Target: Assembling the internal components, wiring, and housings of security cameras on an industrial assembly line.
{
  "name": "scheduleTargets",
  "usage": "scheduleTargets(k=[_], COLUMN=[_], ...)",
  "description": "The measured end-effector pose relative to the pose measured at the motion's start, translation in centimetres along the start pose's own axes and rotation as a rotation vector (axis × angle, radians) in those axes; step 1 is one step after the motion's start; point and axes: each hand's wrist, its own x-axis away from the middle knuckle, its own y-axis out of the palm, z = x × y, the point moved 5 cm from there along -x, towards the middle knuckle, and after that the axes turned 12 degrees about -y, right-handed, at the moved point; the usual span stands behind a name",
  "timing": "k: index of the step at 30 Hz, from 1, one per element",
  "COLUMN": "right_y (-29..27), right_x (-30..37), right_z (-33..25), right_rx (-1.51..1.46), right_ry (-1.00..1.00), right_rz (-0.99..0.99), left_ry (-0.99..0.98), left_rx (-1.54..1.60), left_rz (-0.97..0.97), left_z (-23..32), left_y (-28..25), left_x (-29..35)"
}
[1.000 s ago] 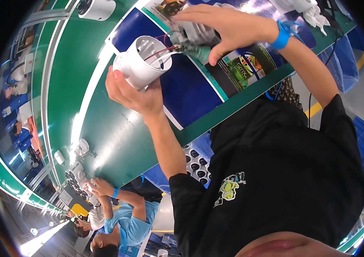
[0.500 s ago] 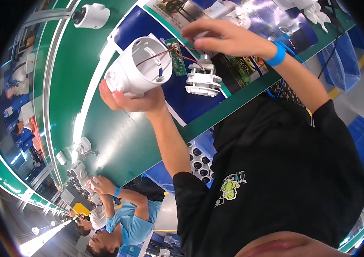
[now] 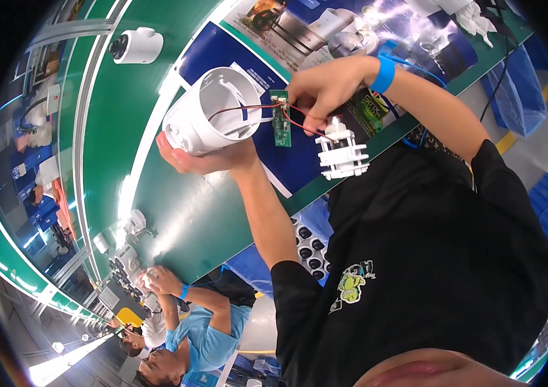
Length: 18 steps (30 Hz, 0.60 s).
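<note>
My left hand [image 3: 206,158] is wrapped round the base of a white cylindrical housing [image 3: 180,122], its open end tilted up and to the right. Red and dark wires run out of the housing to a narrow green circuit board [image 3: 282,129]. My right hand [image 3: 335,87], wearing a blue wrist strap, has its fingers closed at the board's right edge; part of the grip is hidden behind the fingers. More red wire links the board to a white stacked-plate assembly [image 3: 343,158], just below my right hand near the bench edge.
Blue and printed sheets [image 3: 271,35] cover the green bench [image 3: 203,213]. Another white housing with a black end [image 3: 135,45] lies at the far left. Crumpled white material [image 3: 477,22] is at upper right. A co-worker in a blue shirt [image 3: 213,332] handles a white part at lower left.
My right hand has come down and closed at the circuit board. The board and the white plate assembly have shifted right and nearer me. My left hand still holds the housing.
</note>
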Motion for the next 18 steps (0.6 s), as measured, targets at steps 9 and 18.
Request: scheduleTargets(k=[9, 18], right_y=[1.8, -1.4], right_x=[-1.1, 5.1], right_z=[0.8, -3.7], right_rx=[-0.112, 0.388], right_ry=[-0.141, -0.194], right_rz=[0.167, 0.67], left_ry=[-0.2, 0.114], left_rx=[-0.067, -0.101], left_rz=[-0.009, 0.003], left_z=[-0.4, 0.2], left_y=[-0.2, -0.5], left_x=[0.1, -0.3])
